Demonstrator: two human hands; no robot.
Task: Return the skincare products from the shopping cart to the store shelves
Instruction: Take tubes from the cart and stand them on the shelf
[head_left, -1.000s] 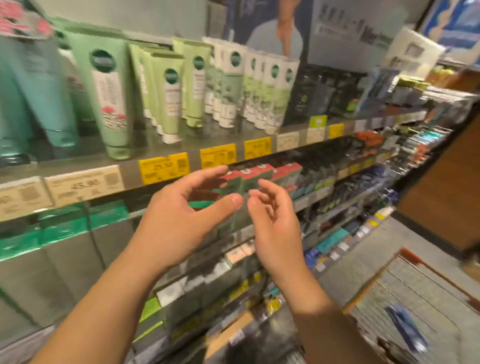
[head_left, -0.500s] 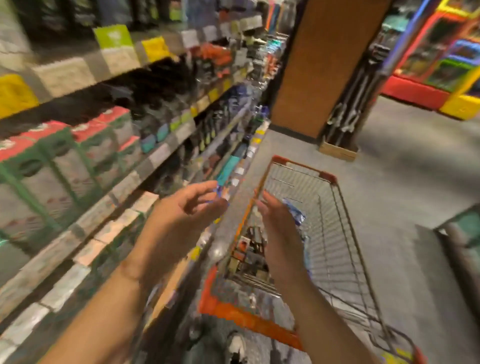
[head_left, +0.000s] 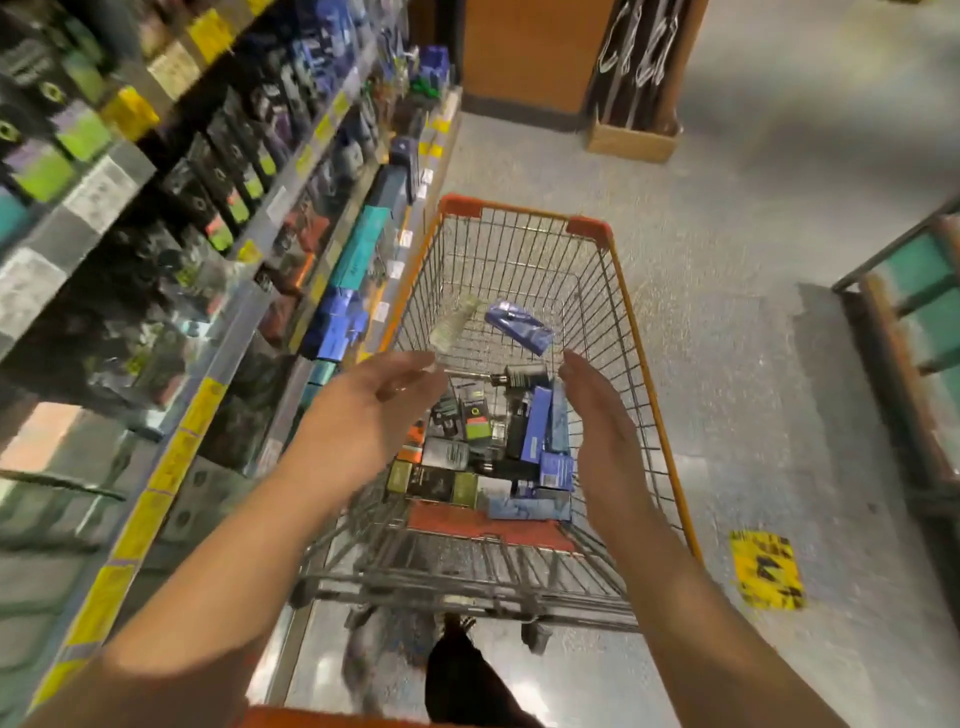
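While both arms reach forward over the shopping cart (head_left: 618, 291), neither hand has hold of anything. Left hand (head_left: 363, 410): fingers extended and relaxed, palm turned inward, above the cart's left rim. Right hand (head_left: 597, 415): fingers straight, palm facing left, above the right side of the basket. Hands well apart, products visible between them.

Skincare products (head_left: 493, 447): heap of boxes (black, blue, green, orange) piled at the near end of the wire basket. Blue pack (head_left: 517, 325) and pale tube (head_left: 452, 325) lie apart from the heap, toward the far end. Blur makes labels unreadable.

Cart: grey wire, orange rim, red corner caps, red flap at the near end. Stands parallel to and just beside the store shelves (head_left: 218, 218) on the left.

Shelves: several tiers, packed with dark, blue, teal and green boxes; yellow and white price tags (head_left: 171, 467) along the edges.

Floor (head_left: 753, 249): speckled grey, glossy near the shelf base. Yellow floor sticker (head_left: 766, 569) right of the cart. Wooden panel (head_left: 530, 52) at the aisle end, cardboard box (head_left: 631, 137) with dark items beside it. Teal-and-wood rack (head_left: 914, 322) at the right edge.
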